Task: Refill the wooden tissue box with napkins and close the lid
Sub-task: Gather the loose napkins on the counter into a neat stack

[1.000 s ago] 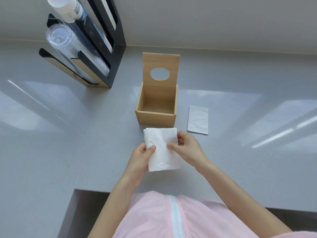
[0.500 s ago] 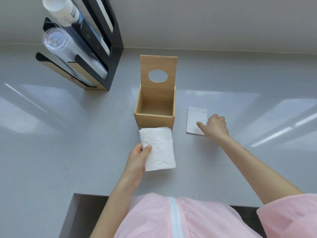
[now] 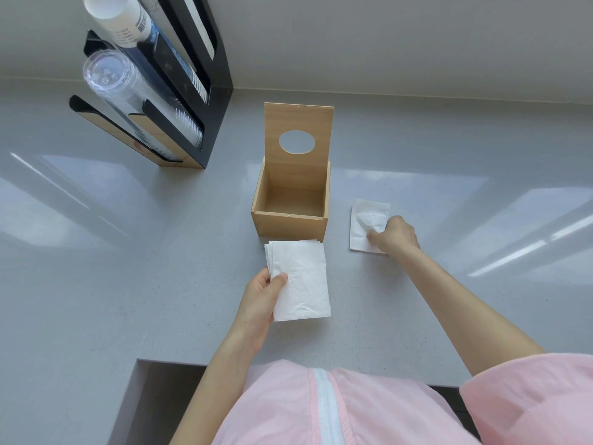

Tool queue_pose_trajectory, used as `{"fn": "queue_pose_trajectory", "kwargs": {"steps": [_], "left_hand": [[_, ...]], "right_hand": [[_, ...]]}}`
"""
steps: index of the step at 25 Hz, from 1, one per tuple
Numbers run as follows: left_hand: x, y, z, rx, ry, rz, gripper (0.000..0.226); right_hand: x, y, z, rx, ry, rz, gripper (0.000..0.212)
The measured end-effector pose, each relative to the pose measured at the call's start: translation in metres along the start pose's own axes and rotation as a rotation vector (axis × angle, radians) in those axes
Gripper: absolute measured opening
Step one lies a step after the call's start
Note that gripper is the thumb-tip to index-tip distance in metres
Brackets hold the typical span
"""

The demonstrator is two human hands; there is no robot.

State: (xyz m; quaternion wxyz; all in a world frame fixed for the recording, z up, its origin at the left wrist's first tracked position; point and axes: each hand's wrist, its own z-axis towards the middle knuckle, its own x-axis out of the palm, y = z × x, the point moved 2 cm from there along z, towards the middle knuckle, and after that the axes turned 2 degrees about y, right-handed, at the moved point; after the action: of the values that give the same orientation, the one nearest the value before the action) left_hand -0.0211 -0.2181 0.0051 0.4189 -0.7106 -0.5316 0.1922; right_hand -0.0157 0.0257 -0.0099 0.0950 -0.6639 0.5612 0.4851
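Observation:
The wooden tissue box (image 3: 288,227) stands in the middle of the grey counter, empty inside. Its lid (image 3: 298,123) with an oval hole is hinged upright at the back. My left hand (image 3: 261,298) pinches a stack of white napkins (image 3: 301,281) just in front of the box. To the right of the box a single white napkin (image 3: 367,224) lies on the counter. My right hand (image 3: 393,236) rests on its near right corner, fingers pinching the paper, which is wrinkled there.
A black cup dispenser (image 3: 179,85) holding clear plastic cups (image 3: 128,101) and white paper cups leans at the back left. The counter's front edge (image 3: 179,364) has a cut-out near my body. A wall runs along the back.
My right hand let go of the stack and reached right to the single napkin, then pinched it so it wrinkles. My left hand keeps the stack.

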Motion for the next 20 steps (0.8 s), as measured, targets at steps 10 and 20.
{"fn": "queue_pose_trajectory", "kwargs": {"steps": [10,20], "left_hand": [[-0.003,0.000,-0.003,0.009,0.000,0.006,0.019],[-0.006,-0.001,0.001,0.012,0.027,0.003,0.022]], "right_hand": [[0.005,-0.011,-0.013,-0.134,-0.042,0.412,0.033],[-0.004,0.004,-0.086,-0.405,0.526,1.199,0.051]]}}
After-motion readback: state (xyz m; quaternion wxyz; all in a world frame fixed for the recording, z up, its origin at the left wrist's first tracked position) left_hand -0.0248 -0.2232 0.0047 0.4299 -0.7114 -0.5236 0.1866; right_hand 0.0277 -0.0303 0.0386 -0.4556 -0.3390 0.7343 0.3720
